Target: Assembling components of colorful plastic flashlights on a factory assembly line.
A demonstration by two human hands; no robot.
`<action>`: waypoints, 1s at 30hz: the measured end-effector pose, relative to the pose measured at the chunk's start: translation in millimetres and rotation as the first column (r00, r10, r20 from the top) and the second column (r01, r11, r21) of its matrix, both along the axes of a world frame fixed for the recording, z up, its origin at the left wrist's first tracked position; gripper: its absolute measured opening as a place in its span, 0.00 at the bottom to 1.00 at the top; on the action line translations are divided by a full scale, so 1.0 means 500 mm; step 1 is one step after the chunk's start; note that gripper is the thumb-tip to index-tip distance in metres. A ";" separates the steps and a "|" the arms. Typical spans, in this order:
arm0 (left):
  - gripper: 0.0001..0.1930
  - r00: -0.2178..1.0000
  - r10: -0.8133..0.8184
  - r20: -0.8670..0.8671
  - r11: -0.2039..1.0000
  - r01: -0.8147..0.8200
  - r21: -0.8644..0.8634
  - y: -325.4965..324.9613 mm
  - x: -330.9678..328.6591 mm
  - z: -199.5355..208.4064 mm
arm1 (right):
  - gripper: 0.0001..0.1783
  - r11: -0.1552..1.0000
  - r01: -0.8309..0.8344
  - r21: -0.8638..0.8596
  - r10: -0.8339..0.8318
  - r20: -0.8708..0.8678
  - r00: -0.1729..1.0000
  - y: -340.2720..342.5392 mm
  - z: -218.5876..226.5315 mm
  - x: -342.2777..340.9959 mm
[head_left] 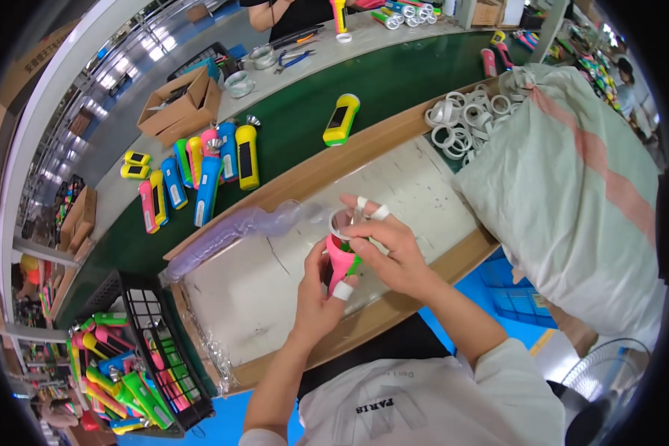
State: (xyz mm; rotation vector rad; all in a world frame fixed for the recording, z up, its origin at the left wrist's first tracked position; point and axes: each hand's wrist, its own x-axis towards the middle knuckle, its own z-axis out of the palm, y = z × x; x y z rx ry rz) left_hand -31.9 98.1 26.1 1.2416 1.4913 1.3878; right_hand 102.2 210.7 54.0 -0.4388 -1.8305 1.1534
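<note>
My left hand (321, 301) is wrapped round a pink and green flashlight (341, 257), its wide head tilted up. Over that head, my right hand (394, 249) pinches a clear round lens with a pale rim (333, 223) between thumb and fingers. Whether the lens touches the flashlight is hard to make out. White tape wraps several fingertips. Just left of the hands, a long purple plastic sleeve (234, 229) with clear round pieces at its open end lies across the cardboard-edged white tray (238, 312).
White rings (468, 119) are heaped at the tray's far right, beside a big woven sack (572, 163). Several flashlights (208, 182) stand on the green belt (290, 111). A black crate (137, 327) of flashlights sits at left. Across the belt, another person (290, 18) works.
</note>
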 end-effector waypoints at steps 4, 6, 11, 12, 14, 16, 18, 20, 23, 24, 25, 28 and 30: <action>0.35 0.994 0.017 0.112 0.992 -0.031 0.122 -0.011 -0.012 -0.025 | 0.14 0.930 -0.048 0.363 -0.026 0.195 0.980 -0.027 -0.006 0.006; 0.35 0.984 0.003 0.178 0.988 -0.030 0.149 -0.012 -0.011 -0.033 | 0.19 0.887 0.003 0.462 -0.159 0.299 0.941 -0.054 0.009 0.003; 0.32 0.985 -0.031 0.172 0.965 -0.015 0.262 -0.001 -0.020 -0.034 | 0.25 0.918 -0.016 0.396 -0.097 0.264 0.960 -0.073 -0.007 -0.002; 0.31 0.957 -0.027 0.290 0.957 -0.059 0.284 0.004 -0.017 -0.032 | 0.26 0.906 -0.043 0.421 -0.085 0.281 0.956 -0.075 -0.002 -0.009; 0.29 0.933 -0.005 0.360 0.953 -0.104 0.284 -0.001 -0.011 -0.026 | 0.29 0.897 -0.092 0.432 -0.050 0.306 0.951 -0.080 0.000 -0.012; 0.28 0.940 -0.002 0.342 0.941 -0.114 0.319 0.000 -0.018 -0.028 | 0.30 0.905 -0.107 0.411 -0.028 0.310 0.950 -0.084 0.013 -0.013; 0.27 0.926 0.015 0.377 0.929 -0.152 0.336 -0.005 -0.020 -0.026 | 0.30 0.912 -0.124 0.391 -0.003 0.310 0.951 -0.075 0.025 -0.014; 0.28 0.888 0.038 0.458 0.933 -0.196 0.302 -0.023 -0.036 -0.029 | 0.31 0.895 -0.436 0.092 0.407 0.229 0.884 -0.032 0.030 -0.014; 0.30 0.877 0.055 0.478 0.935 -0.213 0.284 -0.035 -0.044 -0.018 | 0.29 0.842 -0.269 -0.468 0.370 0.138 0.919 0.046 -0.012 -0.043; 0.29 0.865 0.001 0.501 0.940 -0.172 0.296 -0.033 -0.045 -0.022 | 0.28 0.963 -0.186 -0.193 0.252 0.411 0.876 0.080 -0.041 -0.056; 0.29 0.853 -0.051 0.520 0.943 -0.130 0.307 -0.030 -0.047 -0.028 | 0.26 0.981 -0.156 0.112 0.055 0.615 0.786 0.107 -0.071 -0.071; 0.29 0.832 -0.074 0.550 0.954 -0.102 0.281 -0.021 -0.040 -0.032 | 0.22 0.895 -0.351 0.276 0.047 0.723 0.689 0.156 -0.121 -0.117; 0.30 0.839 -0.062 0.541 0.961 -0.097 0.260 -0.017 -0.033 -0.027 | 0.20 0.893 -0.306 0.329 0.000 0.681 0.733 0.167 -0.152 -0.128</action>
